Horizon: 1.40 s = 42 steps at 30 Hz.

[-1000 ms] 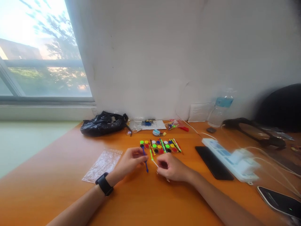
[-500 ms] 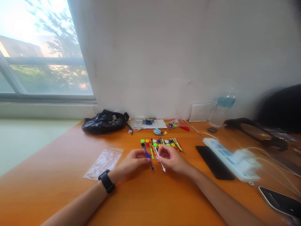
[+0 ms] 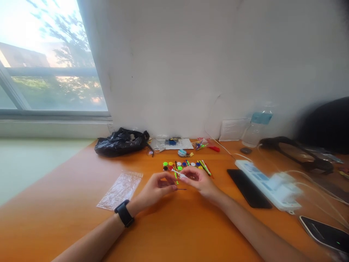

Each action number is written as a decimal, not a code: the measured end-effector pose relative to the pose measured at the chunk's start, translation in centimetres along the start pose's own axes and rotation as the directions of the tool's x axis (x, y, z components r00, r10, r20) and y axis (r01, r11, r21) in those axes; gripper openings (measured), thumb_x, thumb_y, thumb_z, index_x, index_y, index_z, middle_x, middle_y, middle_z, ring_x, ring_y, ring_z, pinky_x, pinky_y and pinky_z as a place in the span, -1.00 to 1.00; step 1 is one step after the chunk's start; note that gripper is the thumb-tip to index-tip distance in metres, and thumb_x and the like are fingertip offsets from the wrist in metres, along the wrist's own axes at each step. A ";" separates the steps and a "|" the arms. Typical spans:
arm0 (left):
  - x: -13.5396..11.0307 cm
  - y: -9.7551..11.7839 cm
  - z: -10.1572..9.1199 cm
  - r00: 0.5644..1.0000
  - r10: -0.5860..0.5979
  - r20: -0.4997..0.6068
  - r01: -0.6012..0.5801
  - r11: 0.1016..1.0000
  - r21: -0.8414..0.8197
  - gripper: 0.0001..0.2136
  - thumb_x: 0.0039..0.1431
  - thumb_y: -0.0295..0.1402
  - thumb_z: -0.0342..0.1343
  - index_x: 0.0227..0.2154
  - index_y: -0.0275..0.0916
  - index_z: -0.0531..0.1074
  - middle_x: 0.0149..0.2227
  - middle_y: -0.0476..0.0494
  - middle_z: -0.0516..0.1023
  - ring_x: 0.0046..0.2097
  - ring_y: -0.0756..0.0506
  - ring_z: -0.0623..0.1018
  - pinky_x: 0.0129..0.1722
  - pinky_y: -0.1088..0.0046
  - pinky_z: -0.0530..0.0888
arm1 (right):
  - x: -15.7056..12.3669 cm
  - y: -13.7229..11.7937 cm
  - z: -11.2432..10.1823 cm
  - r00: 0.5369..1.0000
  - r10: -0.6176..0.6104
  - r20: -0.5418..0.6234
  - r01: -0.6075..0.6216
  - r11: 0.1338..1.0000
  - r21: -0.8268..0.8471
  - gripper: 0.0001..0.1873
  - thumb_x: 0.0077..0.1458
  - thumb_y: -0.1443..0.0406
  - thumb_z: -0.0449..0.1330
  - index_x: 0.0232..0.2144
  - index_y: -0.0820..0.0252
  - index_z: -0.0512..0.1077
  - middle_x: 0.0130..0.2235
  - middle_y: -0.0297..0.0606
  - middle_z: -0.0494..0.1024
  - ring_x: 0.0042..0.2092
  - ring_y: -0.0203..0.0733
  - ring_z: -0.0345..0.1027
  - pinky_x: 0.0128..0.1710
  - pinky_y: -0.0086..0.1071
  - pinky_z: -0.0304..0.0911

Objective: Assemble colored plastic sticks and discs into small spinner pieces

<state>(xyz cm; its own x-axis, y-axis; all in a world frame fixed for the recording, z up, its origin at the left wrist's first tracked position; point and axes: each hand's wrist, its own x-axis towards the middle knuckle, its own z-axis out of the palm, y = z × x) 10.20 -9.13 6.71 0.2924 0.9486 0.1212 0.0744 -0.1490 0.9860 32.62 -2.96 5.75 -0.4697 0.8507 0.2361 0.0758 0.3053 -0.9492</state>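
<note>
Both hands meet over the orange table (image 3: 68, 211), just in front of a small spread of coloured discs and sticks (image 3: 188, 165). My left hand (image 3: 158, 187), with a black watch on its wrist, is pinched on a thin dark-blue stick (image 3: 182, 189) that lies level and points right. My right hand (image 3: 199, 180) is closed on a white stick (image 3: 178, 174) whose tip points left, toward the left fingers. The two sticks are close together; I cannot tell whether they touch.
A clear plastic bag (image 3: 120, 189) lies left of the hands, a black bag (image 3: 121, 142) by the wall. To the right are a black phone (image 3: 248, 187), a white power strip (image 3: 267, 183) with cables, a water bottle (image 3: 256, 129), sunglasses (image 3: 294, 153) and another phone (image 3: 324, 233).
Both hands moved slightly away from me toward the discs. The blue stick swung from pointing down to lying level, and the white stick turned to point left.
</note>
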 end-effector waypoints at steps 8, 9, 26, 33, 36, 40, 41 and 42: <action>-0.2 -0.4 0.6 0.996 0.091 0.007 -0.091 0.996 0.006 -0.53 0.11 -0.45 0.31 0.10 -0.16 0.42 -0.08 -0.14 0.59 -0.08 -0.15 0.67 -0.05 0.32 0.57 | -0.4 -0.3 0.5 1.000 -0.007 0.002 0.007 1.000 0.019 -0.60 0.18 0.01 0.38 -0.08 0.14 0.59 -0.08 -0.17 0.65 -0.02 -0.03 0.52 0.05 -0.17 0.40; -0.2 -0.4 0.6 0.995 0.099 0.006 -0.099 0.995 0.009 -0.51 0.10 -0.47 0.30 0.11 -0.17 0.40 -0.08 -0.15 0.60 -0.09 -0.15 0.67 -0.06 0.32 0.57 | -0.4 -0.3 0.6 1.000 -0.018 -0.001 0.018 1.000 0.004 -0.61 0.19 0.02 0.38 -0.07 0.13 0.58 -0.08 -0.18 0.64 -0.03 -0.04 0.51 0.04 -0.18 0.40; 0.1 -0.2 0.8 0.975 0.221 -0.030 -0.215 0.967 0.136 -0.70 0.15 -0.35 0.38 -0.05 -0.26 0.57 -0.11 -0.25 0.71 -0.10 -0.21 0.68 -0.05 0.25 0.60 | -1.2 -0.9 1.4 0.957 -0.280 0.079 0.291 0.922 -0.256 -0.83 0.26 0.17 0.35 -0.16 0.09 0.65 -0.10 -0.18 0.65 -0.02 -0.04 0.50 0.11 -0.14 0.34; 0.0 0.2 0.7 0.990 0.135 -0.035 -0.137 0.989 -0.060 -0.65 0.14 -0.26 0.44 -0.08 -0.31 0.57 -0.03 -0.33 0.70 -0.02 -0.26 0.68 0.05 0.19 0.58 | -1.2 -1.1 1.1 0.971 -0.231 0.061 0.239 0.944 -0.228 -0.77 0.29 0.13 0.33 -0.13 0.12 0.64 -0.13 -0.18 0.63 -0.06 -0.06 0.48 0.02 -0.19 0.36; -0.3 0.8 0.8 0.995 0.087 -0.039 -0.090 0.993 -0.079 -0.63 0.15 -0.24 0.45 -0.07 -0.32 0.58 -0.01 -0.36 0.70 0.01 -0.29 0.68 0.04 0.20 0.58 | -1.2 -1.1 1.2 0.975 -0.213 0.061 0.221 0.952 -0.211 -0.77 0.29 0.13 0.32 -0.11 0.13 0.62 -0.12 -0.18 0.64 -0.08 -0.07 0.49 -0.04 -0.22 0.37; -0.3 0.8 0.8 0.998 0.055 -0.016 -0.057 0.992 -0.110 -0.62 0.17 -0.22 0.43 -0.04 -0.31 0.57 -0.02 -0.36 0.70 0.02 -0.28 0.68 0.02 0.24 0.57 | -1.3 -1.4 1.4 0.981 -0.172 0.086 0.185 0.966 -0.182 -0.77 0.32 0.12 0.29 -0.12 0.13 0.59 -0.14 -0.20 0.63 -0.08 -0.07 0.49 -0.05 -0.22 0.37; -0.3 0.6 0.8 0.998 0.057 0.002 -0.056 0.991 -0.121 -0.61 0.15 -0.21 0.44 -0.04 -0.30 0.57 -0.04 -0.35 0.70 -0.01 -0.26 0.68 0.01 0.25 0.57 | -1.3 -1.4 1.4 0.985 -0.155 0.079 0.167 0.971 -0.172 -0.77 0.32 0.11 0.28 -0.14 0.13 0.57 -0.16 -0.21 0.63 -0.10 -0.08 0.49 -0.05 -0.22 0.36; -0.2 0.2 0.8 0.998 0.060 0.022 -0.057 0.990 -0.128 -0.60 0.14 -0.21 0.45 -0.03 -0.29 0.57 -0.06 -0.34 0.70 -0.04 -0.24 0.68 -0.01 0.26 0.57 | -1.3 -1.4 1.4 0.988 -0.137 0.065 0.146 0.977 -0.156 -0.76 0.33 0.09 0.27 -0.16 0.13 0.56 -0.18 -0.23 0.61 -0.12 -0.09 0.48 -0.05 -0.22 0.36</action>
<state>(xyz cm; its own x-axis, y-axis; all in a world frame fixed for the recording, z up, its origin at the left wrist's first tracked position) 10.89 -9.56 6.85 0.3171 0.9316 0.1778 -0.0651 -0.1656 0.9840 31.87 -5.10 6.52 -0.5318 0.7712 0.3500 0.1430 0.4892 -0.8604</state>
